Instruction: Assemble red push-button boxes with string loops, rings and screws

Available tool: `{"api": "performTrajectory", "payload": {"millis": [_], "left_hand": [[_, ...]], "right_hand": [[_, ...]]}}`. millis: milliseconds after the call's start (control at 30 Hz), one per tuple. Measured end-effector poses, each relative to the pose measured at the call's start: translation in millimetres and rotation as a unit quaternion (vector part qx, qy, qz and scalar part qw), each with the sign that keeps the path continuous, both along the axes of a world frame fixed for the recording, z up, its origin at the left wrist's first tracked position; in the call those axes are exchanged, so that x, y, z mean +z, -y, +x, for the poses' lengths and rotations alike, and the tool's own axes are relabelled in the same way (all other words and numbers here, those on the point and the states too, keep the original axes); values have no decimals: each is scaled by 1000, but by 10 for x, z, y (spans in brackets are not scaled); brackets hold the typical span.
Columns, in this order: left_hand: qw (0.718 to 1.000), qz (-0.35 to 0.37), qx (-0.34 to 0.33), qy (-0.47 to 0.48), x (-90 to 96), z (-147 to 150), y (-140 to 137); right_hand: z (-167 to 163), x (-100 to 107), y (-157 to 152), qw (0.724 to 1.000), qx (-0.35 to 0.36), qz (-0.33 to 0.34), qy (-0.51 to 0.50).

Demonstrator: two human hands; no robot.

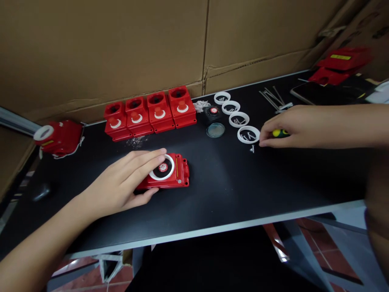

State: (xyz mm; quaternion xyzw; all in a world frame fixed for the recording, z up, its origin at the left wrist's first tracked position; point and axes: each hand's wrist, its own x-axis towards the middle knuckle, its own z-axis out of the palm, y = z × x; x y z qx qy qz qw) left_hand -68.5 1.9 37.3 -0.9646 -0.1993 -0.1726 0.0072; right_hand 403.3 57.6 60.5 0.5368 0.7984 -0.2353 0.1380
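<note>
My left hand lies over a red plastic housing, fingers across its top and thumb along the near side. A white ring with a black centre and a red-and-white emblem faces up beside my fingertips. On the right, my right hand is curled close to the table, thumb and fingertips near each other. Inside its grasp shows the yellow-green handle of a screwdriver; the shaft is hidden. Just left of those fingertips are a loose screw and a white ring holding several screws.
Several red housings with orange knobs stand in a row at the back. A clear disc and more screw-filled white rings lie right of them. Long metal rods lie farther right. Another red housing sits far left; cardboard stands behind.
</note>
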Motion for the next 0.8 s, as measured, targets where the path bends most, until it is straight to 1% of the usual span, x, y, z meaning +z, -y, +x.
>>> {"api": "performTrajectory", "payload": {"millis": [167, 300, 367, 467, 533, 600, 633, 667, 700, 733, 767, 800], "left_hand": [[998, 55, 35, 16, 54, 13, 54], [994, 33, 99, -22, 94, -21, 89], [992, 33, 114, -39, 88, -46, 72], [994, 53, 90, -25, 64, -68, 42], [994, 77, 66, 28, 66, -40, 69], [991, 66, 48, 105, 107, 57, 166], [988, 15, 35, 147, 143, 136, 241], [981, -92, 25, 172, 185, 234, 330], [955, -230, 2, 190, 227, 348, 427], [905, -386, -18, 175, 265, 471, 526], [835, -527, -52, 148, 291, 599, 621], [758, -637, -103, 97, 302, 722, 707]], "right_hand": [[-5, 89, 43, 999, -5, 41, 10], [-120, 157, 97, 994, 0, 110, -4], [-186, 165, 117, 989, -4, 142, -30], [-248, 124, 137, 980, -19, 190, -59], [-261, 73, 151, 968, -27, 236, -76], [-264, 26, 174, 954, -31, 282, -95], [-267, 10, 189, 948, -29, 298, -105], [-271, 1, 205, 944, -27, 309, -115], [-276, -4, 221, 940, -25, 317, -123], [-282, -6, 235, 936, -23, 325, -130], [-287, -7, 243, 932, -21, 334, -135], [-289, -12, 244, 928, -19, 345, -140]]}}
